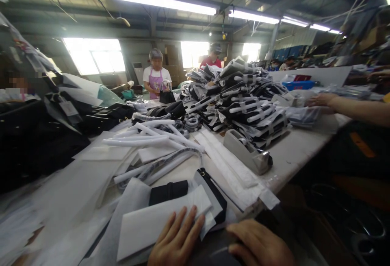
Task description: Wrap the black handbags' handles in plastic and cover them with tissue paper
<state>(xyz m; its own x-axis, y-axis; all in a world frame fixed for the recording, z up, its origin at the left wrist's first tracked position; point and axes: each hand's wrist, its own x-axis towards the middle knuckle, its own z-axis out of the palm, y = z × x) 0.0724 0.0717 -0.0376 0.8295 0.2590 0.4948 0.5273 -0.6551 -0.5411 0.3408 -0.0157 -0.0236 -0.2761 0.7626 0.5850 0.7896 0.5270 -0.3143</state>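
My left hand [178, 237] lies flat with its fingers a little apart on a folded white sheet [137, 233]. Under that sheet is a black handbag [210, 192] lying on its side, its zip end pointing away from me. A black strap or flap [169, 192] shows beyond the sheet, and a plastic-wrapped handle [183, 152] curves out behind. At the bag's near right edge, my right hand [258, 241] is curled with bent fingers. What it grips, if anything, is hidden.
A grey tape dispenser [250, 152] stands right of white paper strips [228, 160]. White foam tubes [146, 140] lie behind the bag. Wrapped black bags form a tall pile [243, 103]. A co-worker's arm [350, 105] reaches in from the right; another person [157, 75] stands across the table.
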